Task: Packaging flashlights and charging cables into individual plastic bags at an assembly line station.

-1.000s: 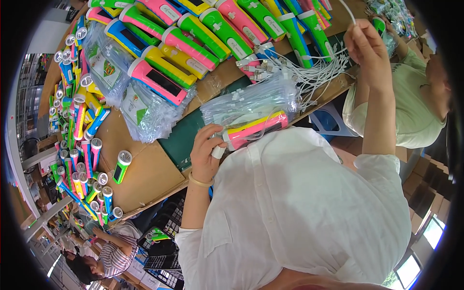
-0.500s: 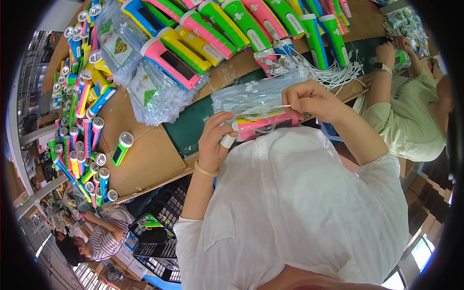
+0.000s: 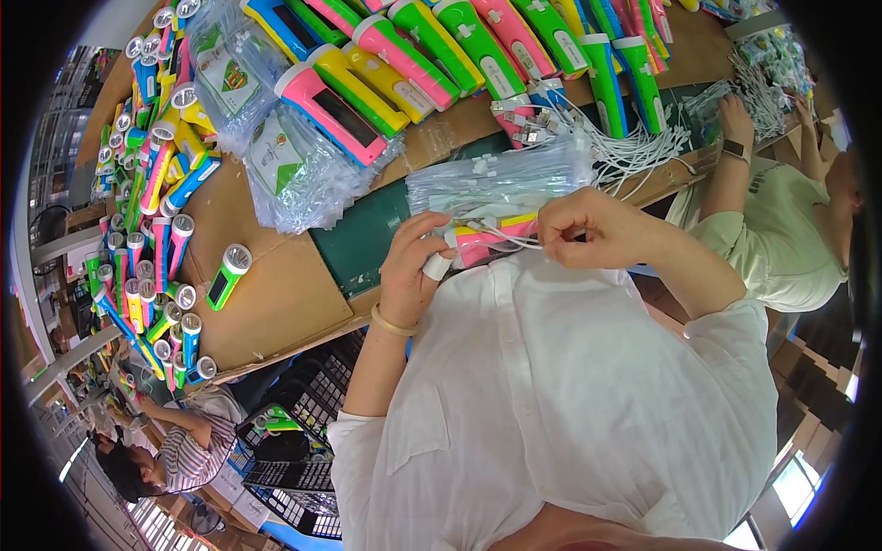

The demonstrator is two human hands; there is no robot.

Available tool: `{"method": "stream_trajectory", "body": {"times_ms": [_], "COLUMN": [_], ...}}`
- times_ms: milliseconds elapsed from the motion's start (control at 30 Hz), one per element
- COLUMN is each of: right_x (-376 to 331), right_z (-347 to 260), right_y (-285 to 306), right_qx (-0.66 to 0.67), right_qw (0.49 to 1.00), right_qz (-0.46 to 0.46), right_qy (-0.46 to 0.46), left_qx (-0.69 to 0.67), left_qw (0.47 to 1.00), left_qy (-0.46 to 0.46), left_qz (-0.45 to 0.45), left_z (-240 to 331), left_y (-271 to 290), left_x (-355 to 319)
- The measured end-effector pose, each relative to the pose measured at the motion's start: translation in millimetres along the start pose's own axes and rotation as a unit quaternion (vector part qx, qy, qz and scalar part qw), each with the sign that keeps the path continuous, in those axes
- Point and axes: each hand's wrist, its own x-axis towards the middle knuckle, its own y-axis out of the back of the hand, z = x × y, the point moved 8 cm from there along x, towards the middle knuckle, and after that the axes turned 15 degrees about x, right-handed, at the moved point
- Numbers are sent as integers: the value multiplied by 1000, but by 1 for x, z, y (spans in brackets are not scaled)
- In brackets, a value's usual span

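Close to my chest lies a pink and yellow flashlight (image 3: 480, 243), with my left hand (image 3: 413, 266) closed round its white end. A white wrap covers one finger of that hand. A thin white cable (image 3: 517, 241) loops over the flashlight and runs to my right hand (image 3: 588, 230), whose thumb and forefinger pinch it. The far end of the flashlight is hidden behind my right hand. Just beyond, a stack of clear plastic bags (image 3: 487, 184) lies on the green mat (image 3: 349, 248). White USB cables (image 3: 634, 151) are heaped to the right of it.
Multicoloured flashlights (image 3: 432, 46) line the far side, and more crowd the left edge. One green flashlight (image 3: 230, 275) stands apart on the cardboard (image 3: 266, 294). Filled clear bags (image 3: 299, 174) lie left of centre. A black crate (image 3: 308, 413) is below the table. Co-workers sit left and right.
My right hand has drawn slightly downward and its fingers have curled in, bringing the cable lower across the flashlight. My left hand has barely moved. The co-worker's hands at right have shifted.
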Motion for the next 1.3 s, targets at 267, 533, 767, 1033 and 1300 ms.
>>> {"method": "stream_trajectory", "body": {"times_ms": [267,533,767,1033,1300], "right_x": [31,45,75,81,48], "right_z": [-10,-5,-12,-18,-20], "right_y": [16,-14,-17,-33,-8], "right_qx": [-254,-441,-390,-121,-323], "right_qw": [965,889,905,987,928], "right_qz": [25,-113,6,-72,34], "right_qy": [-64,-47,172,74,179], "left_qx": [-3,-14,26,-5,-142], "left_qw": [999,978,996,994,969], "left_qy": [47,201,80,92,176], "left_qz": [-13,-50,34,67,97], "left_z": [-3,-20,14,19,-5], "left_y": [1,4,13,16,19], "left_x": [-5,-20,-4,1,-17]}}
